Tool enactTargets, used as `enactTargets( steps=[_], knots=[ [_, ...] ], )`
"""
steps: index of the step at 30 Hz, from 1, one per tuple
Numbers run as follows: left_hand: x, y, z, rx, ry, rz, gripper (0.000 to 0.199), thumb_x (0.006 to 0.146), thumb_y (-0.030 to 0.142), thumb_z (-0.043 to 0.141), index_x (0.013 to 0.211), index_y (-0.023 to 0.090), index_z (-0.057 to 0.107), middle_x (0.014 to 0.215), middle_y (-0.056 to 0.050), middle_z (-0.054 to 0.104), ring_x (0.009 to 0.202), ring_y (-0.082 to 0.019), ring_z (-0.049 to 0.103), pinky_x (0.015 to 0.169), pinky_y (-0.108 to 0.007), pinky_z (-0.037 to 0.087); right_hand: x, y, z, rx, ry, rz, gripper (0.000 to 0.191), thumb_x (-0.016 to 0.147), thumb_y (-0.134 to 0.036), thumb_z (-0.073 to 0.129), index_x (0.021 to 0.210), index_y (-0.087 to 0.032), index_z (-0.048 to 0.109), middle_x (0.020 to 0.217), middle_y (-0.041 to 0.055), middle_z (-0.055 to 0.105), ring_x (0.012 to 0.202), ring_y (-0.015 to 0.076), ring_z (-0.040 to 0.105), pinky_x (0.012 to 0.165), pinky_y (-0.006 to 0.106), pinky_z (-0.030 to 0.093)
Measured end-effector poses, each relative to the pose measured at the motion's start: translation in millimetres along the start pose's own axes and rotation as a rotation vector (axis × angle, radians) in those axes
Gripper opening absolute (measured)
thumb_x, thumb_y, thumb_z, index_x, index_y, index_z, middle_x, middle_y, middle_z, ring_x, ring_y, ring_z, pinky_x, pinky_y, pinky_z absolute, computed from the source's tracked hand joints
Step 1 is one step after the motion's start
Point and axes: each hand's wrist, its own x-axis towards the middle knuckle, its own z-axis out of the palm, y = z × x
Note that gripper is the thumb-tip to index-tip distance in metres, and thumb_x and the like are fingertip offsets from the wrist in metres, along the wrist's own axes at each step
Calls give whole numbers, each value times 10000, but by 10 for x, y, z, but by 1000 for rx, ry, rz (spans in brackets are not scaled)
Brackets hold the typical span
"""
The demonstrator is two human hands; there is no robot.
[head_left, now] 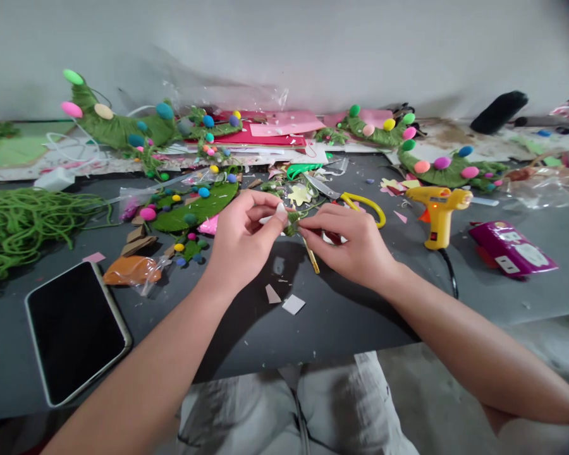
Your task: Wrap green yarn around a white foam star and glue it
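A small piece wrapped in green yarn [291, 222] is pinched between my two hands above the middle of the table. My left hand [246, 237] grips it from the left with thumb and forefinger. From the right, the fingertips of my right hand [348, 243] close on its other side. Part of the piece is hidden by the fingers. Just behind the hands lie yellow-handled scissors [365, 203] and a pale yellow felt flower [301, 194]. A thin yellowish stick [312, 258] rests below the fingertips.
A yellow glue gun [439, 212] stands at right beside a purple packet [512, 249]. Green yarn [28, 221], a dark-screened tablet [78, 332] and an orange bag [133, 270] lie at left. Green yarn-wrapped crescents [123, 129] with coloured balls line the back. Paper scraps [294, 304] lie in front.
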Motion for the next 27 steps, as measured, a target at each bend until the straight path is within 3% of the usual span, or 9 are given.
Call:
enactTargets(
  steps=[3, 6, 12, 16, 21, 27],
  knots=[
    [15, -16, -20, -119, -49, -25, 203, 844, 279, 784, 984, 212, 654, 915, -40, 734, 877, -185, 702, 781, -299, 571, 3, 13, -1, 70, -37, 71, 130, 938, -179, 641, 939, -190, 771, 828, 26, 687, 649, 107, 531, 636, 259, 431],
    [29, -16, -50, -142, -138, -41, 175, 833, 263, 791, 969, 217, 691, 916, -36, 720, 822, -166, 676, 728, -282, 562, 17, 68, -35, 152, -98, 114, 130, 926, -181, 661, 877, -185, 781, 826, 25, 685, 676, 109, 563, 629, 247, 433],
    [24, -2, -84, 77, -354, -33, 119, 867, 272, 762, 963, 204, 753, 927, -41, 757, 790, -162, 690, 698, -266, 553, 58, 200, -139, 100, -231, 21, 126, 912, -180, 679, 898, -182, 803, 864, 49, 719, 731, 135, 629, 672, 259, 452],
    [-4, -35, -42, 254, -375, 49, 145, 887, 266, 714, 989, 204, 797, 917, -48, 781, 781, -187, 701, 713, -298, 562, 71, 201, -159, -59, -312, 15, 127, 907, -205, 688, 833, -166, 782, 806, 43, 691, 698, 133, 590, 658, 266, 397],
    [-18, -68, -34, 318, -403, 105, 217, 902, 223, 658, 1048, 224, 819, 1022, -58, 772, 878, -206, 709, 752, -303, 559, 65, 193, -138, -124, -303, 121, 115, 866, -181, 691, 789, -164, 776, 760, 22, 680, 680, 125, 552, 655, 267, 362],
    [-15, -68, -33, 411, -398, 139, 263, 902, 188, 626, 1081, 228, 815, 997, -56, 751, 878, -201, 700, 740, -306, 541, 69, 139, -137, -100, -274, 210, 114, 813, -154, 677, 760, -161, 777, 730, 14, 701, 666, 117, 565, 634, 260, 380]
  ],
)
